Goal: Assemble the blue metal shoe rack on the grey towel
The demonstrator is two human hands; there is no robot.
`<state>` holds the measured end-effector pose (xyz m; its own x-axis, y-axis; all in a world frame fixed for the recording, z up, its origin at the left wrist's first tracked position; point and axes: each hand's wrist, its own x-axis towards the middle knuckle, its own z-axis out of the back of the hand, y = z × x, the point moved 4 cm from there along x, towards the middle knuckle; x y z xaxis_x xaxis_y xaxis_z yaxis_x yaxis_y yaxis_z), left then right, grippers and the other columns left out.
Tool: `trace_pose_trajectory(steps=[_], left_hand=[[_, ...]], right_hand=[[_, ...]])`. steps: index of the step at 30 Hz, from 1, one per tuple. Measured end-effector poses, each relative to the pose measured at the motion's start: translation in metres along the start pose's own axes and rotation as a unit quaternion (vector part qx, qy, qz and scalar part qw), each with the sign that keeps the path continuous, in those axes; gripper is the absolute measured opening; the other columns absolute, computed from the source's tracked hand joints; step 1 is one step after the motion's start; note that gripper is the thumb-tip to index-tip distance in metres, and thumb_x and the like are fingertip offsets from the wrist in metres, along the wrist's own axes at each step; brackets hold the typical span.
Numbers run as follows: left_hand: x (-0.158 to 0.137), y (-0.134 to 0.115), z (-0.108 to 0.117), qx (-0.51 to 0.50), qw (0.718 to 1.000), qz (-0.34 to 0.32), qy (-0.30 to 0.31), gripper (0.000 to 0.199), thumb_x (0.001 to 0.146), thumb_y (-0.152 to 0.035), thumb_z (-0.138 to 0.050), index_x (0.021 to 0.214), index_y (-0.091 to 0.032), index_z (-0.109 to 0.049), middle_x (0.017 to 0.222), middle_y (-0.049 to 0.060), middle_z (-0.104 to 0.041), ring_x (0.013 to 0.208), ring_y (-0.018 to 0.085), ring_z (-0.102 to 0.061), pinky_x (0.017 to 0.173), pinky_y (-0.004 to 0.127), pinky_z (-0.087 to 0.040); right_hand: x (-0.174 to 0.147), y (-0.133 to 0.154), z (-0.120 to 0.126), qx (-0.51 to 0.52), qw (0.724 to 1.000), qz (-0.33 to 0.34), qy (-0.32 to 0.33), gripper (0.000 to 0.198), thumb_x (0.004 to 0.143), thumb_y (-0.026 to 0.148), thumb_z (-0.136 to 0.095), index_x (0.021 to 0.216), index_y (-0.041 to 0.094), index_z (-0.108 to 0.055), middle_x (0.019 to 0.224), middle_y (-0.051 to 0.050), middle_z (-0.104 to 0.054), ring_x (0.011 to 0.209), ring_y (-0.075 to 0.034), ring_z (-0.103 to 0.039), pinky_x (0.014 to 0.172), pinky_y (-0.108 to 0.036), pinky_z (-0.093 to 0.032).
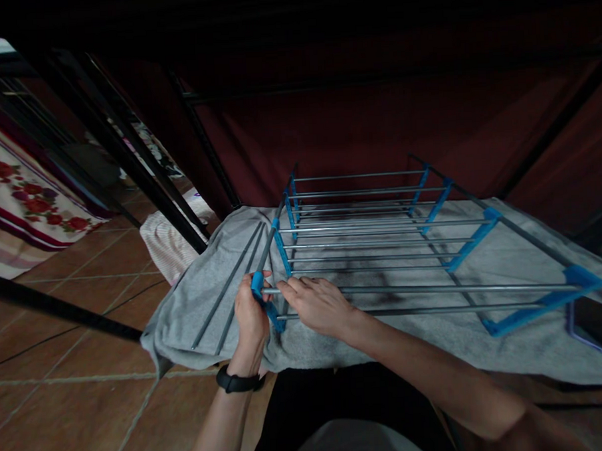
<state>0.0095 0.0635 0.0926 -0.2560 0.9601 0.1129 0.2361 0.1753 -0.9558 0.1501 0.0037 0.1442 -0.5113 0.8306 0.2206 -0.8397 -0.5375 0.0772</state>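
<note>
A rack of grey metal rods (381, 226) and blue plastic connectors (474, 243) lies on a grey towel. My left hand (252, 314), with a black band on its wrist, is closed around the blue connector (269, 306) at the rack's near left corner. Over the near rod (433, 289), close to that connector, my right hand (317, 304) is wrapped with its fingers bent. The left end of this rod meets the connector between my two hands. Beside my left hand, two loose metal rods (224, 295) lie on the towel.
The grey towel (386, 341) covers the low surface. A phone (597, 325) rests near its right end. Black frame bars (112, 134) rise at the left, and a dark red cloth (347, 130) hangs behind. Floral fabric (35, 197) hangs above the tiled floor (80, 414).
</note>
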Motion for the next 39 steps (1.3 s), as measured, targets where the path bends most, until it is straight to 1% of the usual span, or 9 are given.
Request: trace_pose_trajectory(steps=[3, 6, 8, 11, 13, 19, 31, 35, 39], left_hand=[[-0.001, 0.0, -0.002, -0.033, 0.999, 0.022, 0.026, 0.044, 0.086, -0.058, -0.054, 0.082, -0.017, -0.07, 0.054, -0.003, -0.045, 0.05, 0.011, -0.039, 0.051, 0.025, -0.037], [0.0, 0.0, -0.001, -0.034, 0.999, 0.02, 0.034, 0.04, 0.087, -0.053, -0.054, 0.083, -0.017, -0.071, 0.057, -0.002, -0.049, 0.051, 0.011, -0.039, 0.051, 0.025, -0.037], [0.001, -0.001, -0.002, -0.03, 0.998, 0.022, 0.057, 0.038, 0.087, -0.051, -0.054, 0.084, -0.017, -0.071, 0.059, -0.002, -0.048, 0.052, 0.011, -0.038, 0.051, 0.025, -0.036], [0.003, 0.0, -0.003, -0.02, 0.994, 0.029, 0.102, 0.048, 0.089, -0.058, -0.049, 0.082, -0.016, -0.071, 0.057, -0.002, -0.044, 0.051, 0.011, -0.037, 0.05, 0.025, -0.035], [0.004, 0.0, -0.003, -0.014, 0.993, 0.039, 0.114, 0.055, 0.089, -0.064, -0.046, 0.08, -0.015, -0.07, 0.057, -0.002, -0.046, 0.05, 0.011, -0.037, 0.05, 0.026, -0.035], [0.005, 0.002, -0.002, -0.016, 0.994, 0.051, 0.092, 0.044, 0.085, -0.056, -0.056, 0.074, -0.016, -0.068, 0.061, -0.001, -0.053, 0.048, 0.009, -0.037, 0.049, 0.025, -0.034], [0.006, 0.004, -0.003, -0.023, 0.997, 0.039, 0.063, 0.043, 0.077, -0.058, -0.062, 0.073, -0.015, -0.067, 0.066, 0.001, -0.057, 0.053, 0.01, -0.041, 0.047, 0.024, -0.034], [0.008, 0.003, -0.002, -0.027, 0.997, 0.043, 0.051, 0.039, 0.076, -0.055, -0.065, 0.072, -0.016, -0.066, 0.072, 0.003, -0.059, 0.059, 0.011, -0.046, 0.046, 0.021, -0.035], [0.01, 0.001, -0.004, -0.019, 0.996, 0.06, 0.068, 0.037, 0.076, -0.052, -0.063, 0.072, -0.016, -0.065, 0.066, 0.001, -0.057, 0.055, 0.01, -0.044, 0.047, 0.022, -0.037]], right_hand=[[0.0, -0.001, 0.0, 0.006, 1.0, 0.001, 0.002, 0.034, 0.102, 0.016, -0.029, 0.129, 0.019, -0.051, 0.114, -0.009, -0.065, 0.1, -0.021, -0.064, 0.077, -0.035, -0.054], [-0.001, -0.002, 0.0, 0.008, 1.0, 0.004, -0.001, 0.035, 0.102, 0.015, -0.029, 0.129, 0.019, -0.051, 0.115, -0.008, -0.065, 0.099, -0.021, -0.064, 0.078, -0.035, -0.054], [-0.001, -0.002, 0.0, 0.007, 1.0, 0.006, -0.003, 0.036, 0.102, 0.016, -0.028, 0.13, 0.018, -0.051, 0.115, -0.009, -0.065, 0.099, -0.021, -0.064, 0.078, -0.036, -0.055], [-0.001, -0.002, 0.0, 0.008, 1.0, 0.007, 0.002, 0.037, 0.102, 0.016, -0.029, 0.132, 0.017, -0.049, 0.117, -0.01, -0.065, 0.101, -0.021, -0.064, 0.078, -0.036, -0.055], [-0.001, -0.003, -0.001, 0.008, 1.0, 0.006, 0.006, 0.037, 0.101, 0.015, -0.031, 0.133, 0.017, -0.048, 0.118, -0.011, -0.064, 0.102, -0.021, -0.064, 0.08, -0.036, -0.055], [0.0, -0.005, -0.001, 0.022, 1.0, 0.004, 0.007, 0.038, 0.1, 0.015, -0.031, 0.134, 0.018, -0.049, 0.118, -0.011, -0.065, 0.099, -0.021, -0.066, 0.079, -0.037, -0.055], [0.001, -0.009, 0.005, 0.049, 0.998, 0.001, 0.034, 0.038, 0.101, 0.018, -0.032, 0.134, 0.02, -0.049, 0.117, -0.01, -0.067, 0.092, -0.021, -0.069, 0.078, -0.037, -0.053], [0.001, -0.007, 0.003, 0.032, 0.999, 0.008, 0.009, 0.034, 0.103, 0.021, -0.032, 0.13, 0.019, -0.051, 0.115, -0.009, -0.067, 0.093, -0.021, -0.068, 0.077, -0.036, -0.054], [-0.002, -0.002, -0.002, -0.019, 0.998, 0.006, -0.065, 0.032, 0.105, 0.027, -0.03, 0.125, 0.014, -0.052, 0.111, -0.011, -0.066, 0.1, -0.021, -0.065, 0.085, -0.038, -0.053]])
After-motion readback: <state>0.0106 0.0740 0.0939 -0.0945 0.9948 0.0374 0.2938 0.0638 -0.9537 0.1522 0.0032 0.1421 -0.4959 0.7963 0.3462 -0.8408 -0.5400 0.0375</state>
